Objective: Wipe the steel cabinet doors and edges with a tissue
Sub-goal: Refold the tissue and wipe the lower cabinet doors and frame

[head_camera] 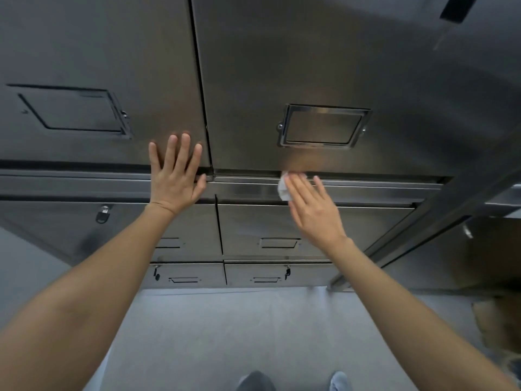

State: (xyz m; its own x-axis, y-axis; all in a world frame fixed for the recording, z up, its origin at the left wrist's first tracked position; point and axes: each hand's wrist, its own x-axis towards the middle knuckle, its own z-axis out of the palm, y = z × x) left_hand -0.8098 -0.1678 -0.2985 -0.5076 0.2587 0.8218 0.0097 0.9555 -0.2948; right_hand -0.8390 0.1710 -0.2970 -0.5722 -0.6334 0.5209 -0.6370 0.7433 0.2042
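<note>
Pressing a tissue (283, 190) to the cabinet edge (366, 190), right hand (313, 210) flat; left hand (176, 176) spread.

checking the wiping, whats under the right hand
A white tissue, pressed by the right hand against the steel ledge below the upper door; most of it is covered by the fingers.

grey floor (225, 334) below; brown cardboard box (490, 266) at right; shoes (339, 380) at bottom edge.

Most of the tissue (282, 190) lies hidden under the right hand (313, 210). The black fitting (456, 8) at top right is cut by the frame edge. The brown object (499, 331) at lower right is blurred, unidentifiable.
</note>
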